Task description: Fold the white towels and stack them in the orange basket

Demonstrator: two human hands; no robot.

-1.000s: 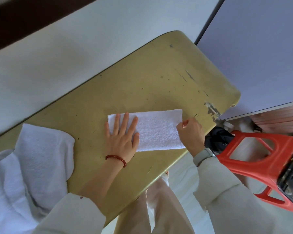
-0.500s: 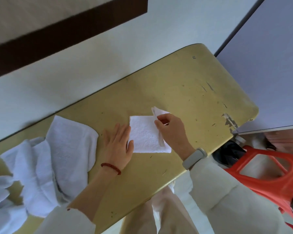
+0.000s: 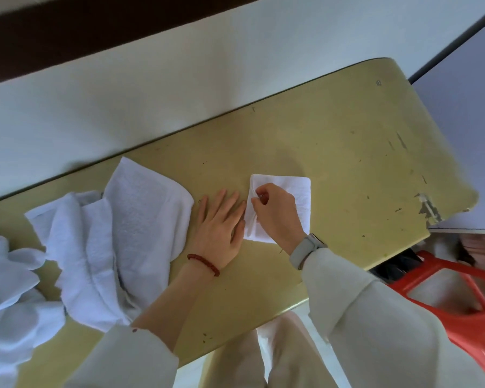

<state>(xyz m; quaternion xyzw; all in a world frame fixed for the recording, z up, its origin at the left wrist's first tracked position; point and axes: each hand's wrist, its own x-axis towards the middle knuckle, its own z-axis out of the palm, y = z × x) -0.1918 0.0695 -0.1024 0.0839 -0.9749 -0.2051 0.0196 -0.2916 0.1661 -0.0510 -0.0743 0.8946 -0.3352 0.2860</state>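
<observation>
Left hand (image 3: 221,219) is lying flat on the desk (image 3: 333,152), fingers straight, touching the folded towel (image 3: 297,189) edge. Right hand (image 3: 277,217) is pinching that towel's left edge, fingers curled. Unfolded towels (image 3: 118,233) are sitting left; orange basket (image 3: 459,298) right of desk.

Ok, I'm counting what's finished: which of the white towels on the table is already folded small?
The small square towel under the right hand, which pinches its left edge. The other towels lie loose and crumpled in a heap to the left.
</observation>
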